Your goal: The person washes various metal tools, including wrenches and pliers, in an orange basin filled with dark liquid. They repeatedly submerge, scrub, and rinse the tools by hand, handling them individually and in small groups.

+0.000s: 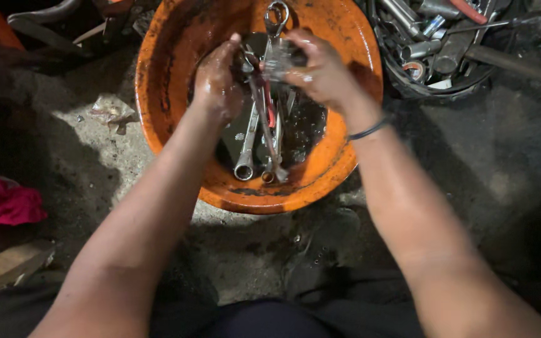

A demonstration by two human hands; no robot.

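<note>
While both hands work over the round orange plastic basin (345,37) in the upper middle of the frame, shiny metal spanners (264,134) lie in dark oily liquid at its bottom. The left hand (217,84) is wet and its fingers are curled shut around the top ends of a few spanners. The right hand (324,72) pinches one ring-ended silver spanner (277,19) between thumb and fingers, so its ring pokes up toward the top of the frame.

To do this well, I think each tool should be held firmly, because the oily wet makes it slippery. It looks best to rub one spanner at a time and keep it low over the basin, so drips fall back inside. Fingers should stay off the sharp open ends.

Counting now: one orange basin. Two hands, both the person's own. About five or six spanners in the basin, but they overlap, so I cannot tell the exact number. One thin dark band (369,129) sits on the right wrist. One black round tub of tools (439,44) is at the upper right, with many sockets and bars, too jumbled to count. One pink cloth (1,200) lies at the left edge. One wooden plank (4,266) sits at the lower left. The dusty grey concrete floor (502,156) is under it all.
</note>
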